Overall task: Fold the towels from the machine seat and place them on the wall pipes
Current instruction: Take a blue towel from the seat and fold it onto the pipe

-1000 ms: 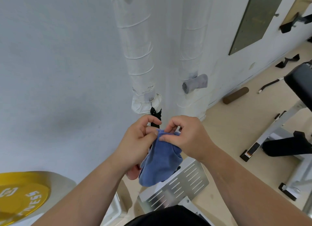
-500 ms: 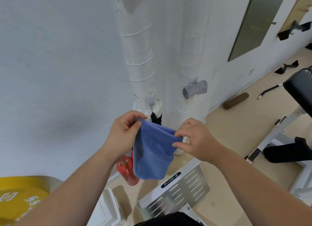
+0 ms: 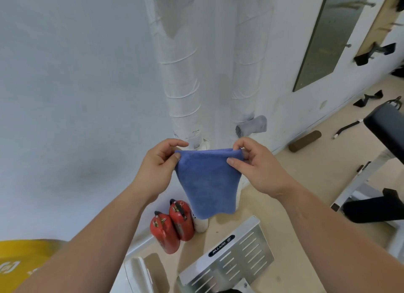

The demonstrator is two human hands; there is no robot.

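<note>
The left hand (image 3: 159, 168) and right hand (image 3: 258, 166) each pinch a top corner of the blue towel (image 3: 207, 183), which hangs folded before the wall pipes (image 3: 181, 85). A grey rolled towel (image 3: 252, 126) already sits there; this one is not yet placed.

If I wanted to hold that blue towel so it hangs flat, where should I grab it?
Probably at the two top corners, coming in from each side, thumb in front and fingers behind. The blue towel hangs limp from its top edge, so pinching both ends, as the left hand and right hand do, pulls that edge taut and lets the cloth drop flat.
</note>
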